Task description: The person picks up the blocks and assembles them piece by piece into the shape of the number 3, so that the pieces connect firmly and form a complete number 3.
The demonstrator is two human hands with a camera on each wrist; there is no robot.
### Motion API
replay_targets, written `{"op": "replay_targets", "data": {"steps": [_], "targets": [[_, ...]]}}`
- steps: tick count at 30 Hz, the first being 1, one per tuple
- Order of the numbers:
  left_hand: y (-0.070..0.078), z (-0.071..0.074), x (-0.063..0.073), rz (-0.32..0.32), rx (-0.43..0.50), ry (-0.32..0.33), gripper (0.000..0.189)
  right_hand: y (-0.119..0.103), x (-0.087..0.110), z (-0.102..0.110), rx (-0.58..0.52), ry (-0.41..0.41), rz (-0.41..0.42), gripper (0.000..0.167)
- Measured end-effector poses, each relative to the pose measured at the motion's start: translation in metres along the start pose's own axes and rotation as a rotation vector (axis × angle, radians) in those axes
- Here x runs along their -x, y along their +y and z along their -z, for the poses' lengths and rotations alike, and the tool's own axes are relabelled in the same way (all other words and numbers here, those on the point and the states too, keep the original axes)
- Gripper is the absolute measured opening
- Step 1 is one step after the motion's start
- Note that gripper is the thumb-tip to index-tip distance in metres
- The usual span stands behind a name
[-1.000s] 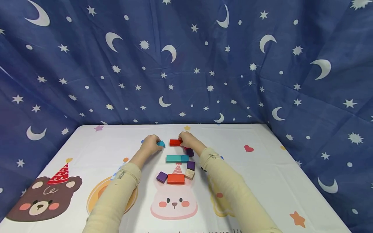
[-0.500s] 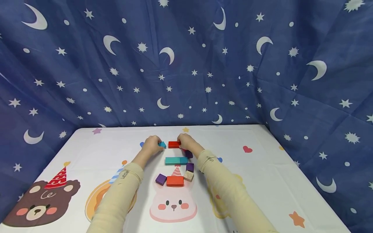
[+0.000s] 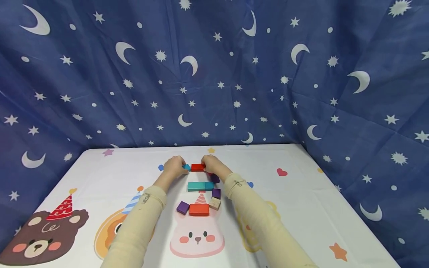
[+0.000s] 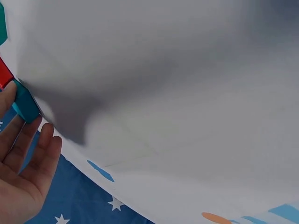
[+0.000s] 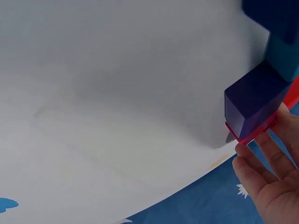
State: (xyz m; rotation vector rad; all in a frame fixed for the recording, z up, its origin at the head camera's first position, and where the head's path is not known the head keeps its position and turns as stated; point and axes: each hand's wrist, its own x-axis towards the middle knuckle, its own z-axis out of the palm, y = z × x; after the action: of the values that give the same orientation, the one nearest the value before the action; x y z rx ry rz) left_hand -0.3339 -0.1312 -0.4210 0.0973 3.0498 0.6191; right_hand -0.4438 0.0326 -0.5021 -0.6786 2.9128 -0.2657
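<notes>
In the head view, my left hand (image 3: 174, 167) pinches a small blue block (image 3: 187, 167) between thumb and fingertips. That block's end meets a long red block (image 3: 197, 167); the left wrist view also shows the blue block (image 4: 26, 103) against the red one (image 4: 4, 73). My right hand (image 3: 213, 164) is at the red block's right end, its fingers curled round a pinkish-red block (image 5: 254, 134) partly hidden by the hand. A dark purple block (image 5: 257, 100) stands directly beside that pinkish-red block, under the right wrist in the head view.
Nearer me lie a teal block (image 3: 196, 187) with a blue one (image 3: 209, 186) at its end, a purple block (image 3: 216, 193), a speckled beige block (image 3: 215, 203), a red block (image 3: 199, 209) and another purple block (image 3: 183, 208). A starry blue curtain (image 3: 214, 111) hangs behind the table.
My left hand has slid the blue block to the right, so the gap between it and the long red block has shut. The right hand has stayed nearly still. The head view has shifted slightly.
</notes>
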Motion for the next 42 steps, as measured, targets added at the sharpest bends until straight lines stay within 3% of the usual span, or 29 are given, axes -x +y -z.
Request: {"op": "replay_targets", "data": {"steps": [3, 6, 9, 15, 18, 19, 20, 22, 24, 25, 28, 30, 32, 34, 36, 41, 42], "targets": [[0.002, 0.0, -0.002, 0.001, -0.008, -0.001, 0.033, -0.043, 0.065, 0.056, -0.036, -0.028, -0.041, 0.028], [0.002, -0.001, -0.003, 0.011, -0.007, -0.012, 0.034, -0.053, 0.082, 0.068, -0.026, -0.016, -0.034, 0.027], [0.001, -0.001, -0.003, 0.016, -0.013, -0.022, 0.036, -0.048, 0.071, 0.062, -0.02, -0.031, -0.035, 0.025], [-0.002, 0.0, 0.0, 0.002, -0.012, -0.031, 0.037, -0.018, 0.02, 0.021, 0.016, -0.005, 0.012, 0.022], [-0.003, 0.002, 0.001, -0.007, -0.007, -0.027, 0.036, -0.018, 0.019, 0.017, 0.039, 0.019, 0.015, 0.024], [-0.003, 0.002, 0.001, -0.014, -0.008, -0.026, 0.036, -0.024, 0.028, 0.026, 0.057, 0.006, -0.011, 0.026], [-0.003, 0.002, 0.0, -0.02, -0.009, -0.024, 0.035, -0.021, 0.025, 0.021, 0.066, 0.04, 0.004, 0.025], [-0.002, 0.002, 0.0, -0.024, -0.012, -0.022, 0.034, -0.013, 0.017, 0.01, 0.085, 0.105, 0.035, 0.023], [-0.001, 0.002, 0.0, -0.025, -0.017, -0.025, 0.033, 0.001, -0.003, -0.007, 0.071, 0.109, 0.039, 0.024], [-0.001, 0.001, 0.0, -0.028, -0.022, -0.026, 0.034, 0.007, -0.01, -0.016, 0.086, 0.148, 0.058, 0.024], [-0.001, 0.001, 0.0, -0.033, -0.023, -0.026, 0.034, 0.015, -0.028, -0.031, 0.075, 0.093, 0.023, 0.029], [-0.001, 0.0, 0.0, -0.039, -0.021, -0.022, 0.034, 0.017, -0.033, -0.038, 0.106, 0.122, 0.027, 0.029], [-0.001, 0.0, 0.001, -0.04, -0.023, -0.019, 0.035, 0.015, -0.033, -0.035, 0.099, 0.074, 0.003, 0.031], [-0.001, 0.001, 0.001, -0.04, -0.029, -0.021, 0.036, 0.018, -0.036, -0.039, 0.12, 0.119, 0.02, 0.028], [-0.001, 0.001, 0.002, -0.044, -0.036, -0.027, 0.038, 0.015, -0.031, -0.03, 0.108, 0.085, 0.023, 0.029], [-0.002, 0.001, 0.003, -0.051, -0.041, -0.031, 0.043, -0.029, 0.023, 0.028, 0.064, -0.059, -0.051, 0.032], [-0.002, 0.002, 0.003, -0.05, -0.04, -0.029, 0.044, -0.036, 0.033, 0.036, 0.06, -0.053, -0.056, 0.032]]}}
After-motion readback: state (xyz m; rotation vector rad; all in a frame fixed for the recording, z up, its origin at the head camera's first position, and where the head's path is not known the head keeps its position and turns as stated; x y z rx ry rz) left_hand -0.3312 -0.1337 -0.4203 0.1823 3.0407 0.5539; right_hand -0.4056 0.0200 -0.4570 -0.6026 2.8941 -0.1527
